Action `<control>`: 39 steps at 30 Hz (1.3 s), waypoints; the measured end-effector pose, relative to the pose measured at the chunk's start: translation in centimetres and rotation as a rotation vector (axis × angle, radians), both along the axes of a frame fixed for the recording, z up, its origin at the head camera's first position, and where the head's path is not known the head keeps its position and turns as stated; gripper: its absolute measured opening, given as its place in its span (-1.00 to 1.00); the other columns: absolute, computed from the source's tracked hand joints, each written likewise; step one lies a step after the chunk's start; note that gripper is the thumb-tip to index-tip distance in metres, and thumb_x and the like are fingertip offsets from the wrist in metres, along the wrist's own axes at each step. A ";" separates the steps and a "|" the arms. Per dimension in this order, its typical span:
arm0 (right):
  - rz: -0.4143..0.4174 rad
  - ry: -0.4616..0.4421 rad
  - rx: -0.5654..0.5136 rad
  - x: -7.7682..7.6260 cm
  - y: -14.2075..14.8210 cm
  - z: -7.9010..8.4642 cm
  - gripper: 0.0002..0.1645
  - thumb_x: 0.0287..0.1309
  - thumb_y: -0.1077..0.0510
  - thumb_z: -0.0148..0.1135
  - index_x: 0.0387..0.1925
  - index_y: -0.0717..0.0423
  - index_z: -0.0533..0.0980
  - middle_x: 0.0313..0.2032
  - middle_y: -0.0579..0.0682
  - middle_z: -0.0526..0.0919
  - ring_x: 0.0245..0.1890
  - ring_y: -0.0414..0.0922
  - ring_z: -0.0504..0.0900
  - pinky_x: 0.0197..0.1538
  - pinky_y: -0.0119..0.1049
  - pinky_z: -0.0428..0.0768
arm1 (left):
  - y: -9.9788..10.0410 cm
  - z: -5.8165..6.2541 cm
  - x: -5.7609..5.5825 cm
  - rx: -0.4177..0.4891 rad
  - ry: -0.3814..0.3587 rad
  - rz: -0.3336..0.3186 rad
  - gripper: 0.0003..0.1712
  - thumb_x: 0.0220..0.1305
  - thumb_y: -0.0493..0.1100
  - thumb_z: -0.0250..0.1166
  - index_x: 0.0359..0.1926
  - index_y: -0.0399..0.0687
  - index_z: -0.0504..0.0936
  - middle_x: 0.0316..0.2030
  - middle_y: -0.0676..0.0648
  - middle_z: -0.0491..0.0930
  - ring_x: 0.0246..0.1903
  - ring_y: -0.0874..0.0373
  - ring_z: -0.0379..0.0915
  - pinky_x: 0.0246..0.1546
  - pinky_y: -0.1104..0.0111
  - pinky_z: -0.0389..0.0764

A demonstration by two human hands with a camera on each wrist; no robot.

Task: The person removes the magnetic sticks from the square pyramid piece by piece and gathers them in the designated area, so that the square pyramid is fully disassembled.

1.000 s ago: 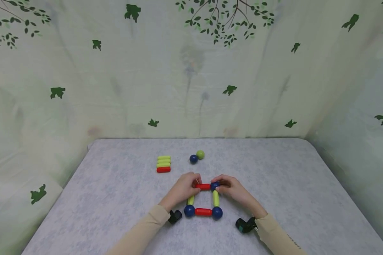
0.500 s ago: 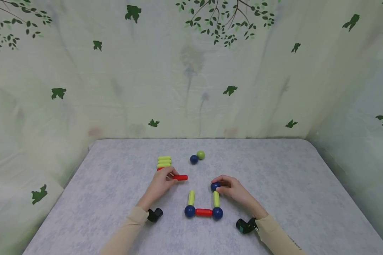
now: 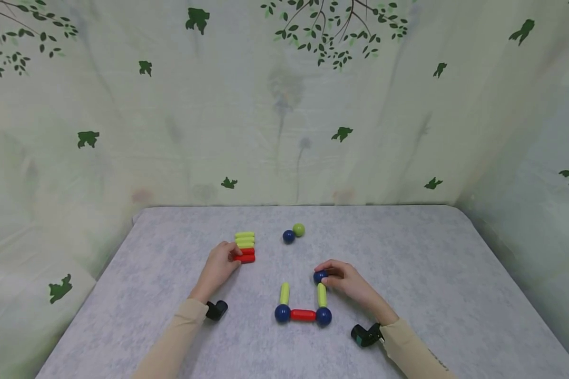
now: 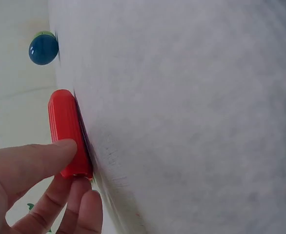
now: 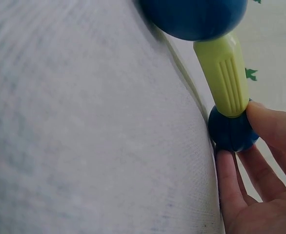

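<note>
My left hand (image 3: 222, 263) pinches a red rod (image 4: 65, 126) between thumb and fingers, at the near end of a row of rods. Another red rod (image 3: 248, 251) lies just behind it, with several yellow-green rods (image 3: 245, 239) beyond. My right hand (image 3: 345, 280) grips a dark blue ball (image 5: 233, 129) at the far end of a yellow-green rod (image 5: 226, 78). That rod runs to a second blue ball (image 3: 323, 317). From there a red rod (image 3: 303, 315) leads to a third blue ball (image 3: 282, 313), where another yellow-green rod (image 3: 285, 293) points away from me with its far end bare.
A loose blue ball (image 3: 288, 237) and a green ball (image 3: 298, 229) sit side by side toward the back of the grey table (image 3: 408, 247). A pale cloth backdrop (image 3: 246, 105) with leaf prints rises behind the table's far edge.
My left hand has taken the red rod off the far side of the square and carried it left to the rod row. The right hand stays on its blue ball.
</note>
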State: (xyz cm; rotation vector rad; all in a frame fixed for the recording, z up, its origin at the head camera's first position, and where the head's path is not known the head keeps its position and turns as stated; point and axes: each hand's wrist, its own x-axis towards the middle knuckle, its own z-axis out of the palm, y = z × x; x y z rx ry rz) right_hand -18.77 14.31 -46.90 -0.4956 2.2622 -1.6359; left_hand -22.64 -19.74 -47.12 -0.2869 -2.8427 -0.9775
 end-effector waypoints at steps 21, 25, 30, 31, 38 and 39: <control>-0.022 -0.008 0.014 -1.0 0.3 -2.1 -0.71 0.28 0.29 0.14 0.03 0.18 0.52 0.00 0.05 0.57 -0.07 -0.06 0.53 -0.01 -0.25 0.51 | 6.0 0.2 3.8 0.160 -0.352 -0.574 -0.64 0.27 -0.22 0.28 0.09 -0.10 0.57 -0.15 0.06 0.54 -0.30 0.17 0.44 -0.22 0.36 0.51; -0.020 -0.006 0.016 -1.0 0.3 -2.1 -0.71 0.28 0.28 0.14 0.03 0.18 0.52 0.00 0.05 0.57 -0.07 -0.06 0.53 -0.02 -0.26 0.51 | 6.6 0.0 4.0 0.197 -0.351 -0.568 -0.70 0.25 -0.28 0.29 0.02 -0.10 0.60 -0.18 0.07 0.49 -0.26 0.18 0.44 -0.18 0.37 0.50; -0.020 -0.003 0.011 -1.0 0.4 -2.1 -0.71 0.29 0.26 0.14 0.03 0.17 0.52 0.00 0.05 0.57 -0.07 -0.07 0.53 -0.03 -0.27 0.51 | 6.6 0.1 3.9 0.256 -0.347 -0.545 -0.75 0.19 -0.36 0.31 -0.09 -0.11 0.62 -0.18 0.03 0.47 -0.26 0.15 0.47 -0.20 0.36 0.55; -0.021 -0.004 0.012 -1.0 0.4 -2.2 -0.71 0.29 0.26 0.14 0.03 0.16 0.53 0.00 0.04 0.57 -0.07 -0.07 0.52 -0.03 -0.28 0.50 | 6.6 0.1 3.9 0.264 -0.338 -0.540 -0.77 0.17 -0.37 0.32 -0.12 -0.13 0.62 -0.20 0.03 0.46 -0.27 0.14 0.47 -0.21 0.36 0.55; -0.003 0.009 -0.004 -1.0 0.6 -2.2 -0.70 0.29 0.26 0.14 0.04 0.21 0.51 0.01 0.08 0.56 -0.07 -0.07 0.53 -0.04 -0.29 0.51 | 6.0 -0.1 3.8 0.305 -0.207 -0.489 -0.82 0.10 -0.34 0.40 -0.30 -0.07 0.59 -0.29 0.03 0.49 -0.22 0.12 0.47 -0.15 0.34 0.56; -0.003 0.010 -0.006 -1.0 0.6 -2.2 -0.70 0.29 0.26 0.14 0.04 0.21 0.51 0.01 0.09 0.56 -0.07 -0.07 0.53 -0.04 -0.30 0.51 | 5.7 -0.1 3.8 0.319 -0.207 -0.467 -0.82 0.11 -0.33 0.40 -0.29 -0.06 0.59 -0.28 0.03 0.51 -0.21 0.11 0.48 -0.14 0.33 0.56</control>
